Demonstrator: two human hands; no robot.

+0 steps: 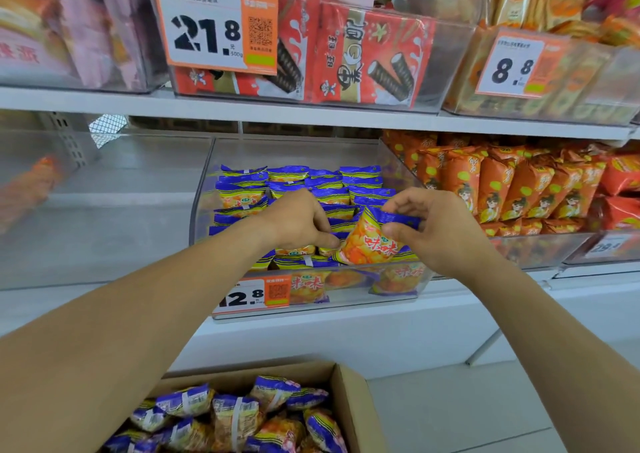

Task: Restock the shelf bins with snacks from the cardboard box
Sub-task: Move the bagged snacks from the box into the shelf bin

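A clear shelf bin on the middle shelf holds rows of blue-and-yellow snack packets. My right hand pinches the blue top edge of one orange-faced packet over the bin's front. My left hand reaches into the bin with curled fingers, its fingertips on packets beside that one; whether it grips one is hidden. The cardboard box sits below at the bottom, with several of the same packets inside.
Left of the bin stands another clear bin with almost nothing in it. To the right is a bin of orange packets. The upper shelf carries bins of red wafer bags and price tags. White floor lies right of the box.
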